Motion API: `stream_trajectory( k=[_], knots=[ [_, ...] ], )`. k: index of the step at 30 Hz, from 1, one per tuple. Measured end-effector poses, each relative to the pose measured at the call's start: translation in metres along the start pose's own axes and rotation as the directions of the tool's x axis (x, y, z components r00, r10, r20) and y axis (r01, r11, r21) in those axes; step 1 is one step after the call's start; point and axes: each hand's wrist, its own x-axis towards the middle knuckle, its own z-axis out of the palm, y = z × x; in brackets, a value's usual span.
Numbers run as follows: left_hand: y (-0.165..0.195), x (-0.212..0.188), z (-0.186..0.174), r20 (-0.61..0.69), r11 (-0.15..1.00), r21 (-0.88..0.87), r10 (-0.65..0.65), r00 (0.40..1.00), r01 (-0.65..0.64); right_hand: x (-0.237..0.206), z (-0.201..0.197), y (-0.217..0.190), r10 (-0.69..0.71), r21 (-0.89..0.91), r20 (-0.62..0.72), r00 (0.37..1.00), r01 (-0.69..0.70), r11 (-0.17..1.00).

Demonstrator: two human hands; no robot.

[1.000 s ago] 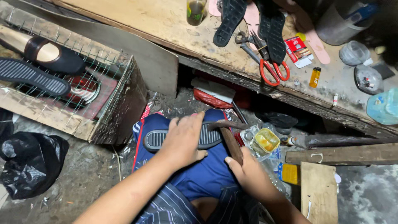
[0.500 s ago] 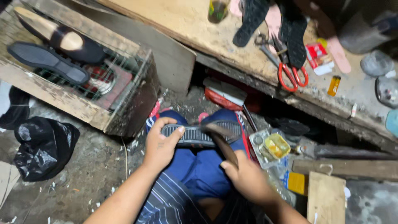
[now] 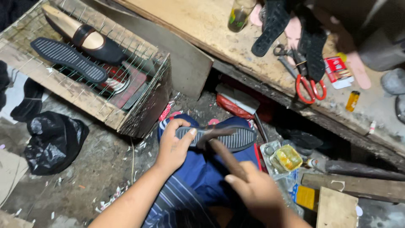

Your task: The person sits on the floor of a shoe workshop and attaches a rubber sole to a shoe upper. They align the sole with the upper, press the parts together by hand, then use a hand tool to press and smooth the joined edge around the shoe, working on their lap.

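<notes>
A dark ribbed shoe sole [image 3: 236, 137] lies across my knee, which is covered in blue cloth [image 3: 202, 173]. My left hand [image 3: 175, 145] grips the sole's left end, thumb on top. My right hand [image 3: 257, 190] is closed round the wooden handle of a hammer [image 3: 219, 145], whose head rests on the sole's middle. Both forearms come in from the bottom edge.
A wire-topped wooden crate [image 3: 84, 76] at the left carries a shoe [image 3: 84, 38] and another sole [image 3: 67, 59]. Red-handled scissors [image 3: 310, 86], black soles [image 3: 270, 25] and a glass jar [image 3: 240, 14] lie on the wooden bench [image 3: 198, 25]. A black bag [image 3: 52, 141] sits on the floor, a yellow glue tin [image 3: 287, 157] at the right.
The view has shifted, so the crate and bench appear lower and further right. My left hand slid from the sole's top to its left end. The hammer head came down onto the sole.
</notes>
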Motion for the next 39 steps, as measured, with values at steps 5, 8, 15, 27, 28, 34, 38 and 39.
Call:
stream_trajectory(
  k=[5, 8, 15, 27, 28, 34, 38, 39],
  knots=[
    [-0.006, -0.005, 0.004, -0.003, 0.997, -0.076, 0.011, 1.0, -0.011, -0.011, 0.021, 0.019, -0.235, 0.697, -0.661, 0.713, 0.699, 0.158],
    [-0.006, 0.003, 0.004, 0.068, 0.987, -0.154, -0.037, 0.997, 0.047, 0.026, 0.03, 0.018, 0.094, -0.325, 0.022, 0.995, -0.082, 0.942],
    [-0.002, 0.011, -0.037, 0.389, 0.945, -0.076, 0.323, 0.863, -0.32, 0.006, 0.001, 0.037, -0.078, 0.273, -0.068, 0.995, 0.094, 0.957],
    [0.003, 0.008, -0.036, 0.447, 0.99, -0.129, 0.007, 0.894, 0.056, 0.003, 0.011, 0.007, -0.258, 0.283, -0.102, 0.961, 0.276, 0.918],
    [0.004, 0.007, -0.037, 0.448, 0.987, -0.14, -0.009, 0.894, 0.08, -0.001, 0.011, 0.008, -0.381, 0.438, -0.221, 0.898, 0.441, 0.783],
    [0.028, 0.013, -0.039, 0.468, 0.993, -0.106, -0.002, 0.884, 0.059, 0.023, 0.053, 0.028, -0.353, 0.206, -0.102, 0.93, 0.367, 0.907],
    [0.055, 0.017, -0.038, 0.455, 0.806, 0.459, 0.148, 0.878, -0.374, -0.004, 0.023, 0.075, -0.053, 0.188, -0.087, 0.995, 0.068, 0.98],
    [0.059, 0.018, -0.03, 0.48, 0.615, 0.593, 0.249, 0.841, -0.52, -0.015, 0.008, 0.088, 0.002, 0.197, -0.146, 0.989, 0.027, 0.98]
  ],
)
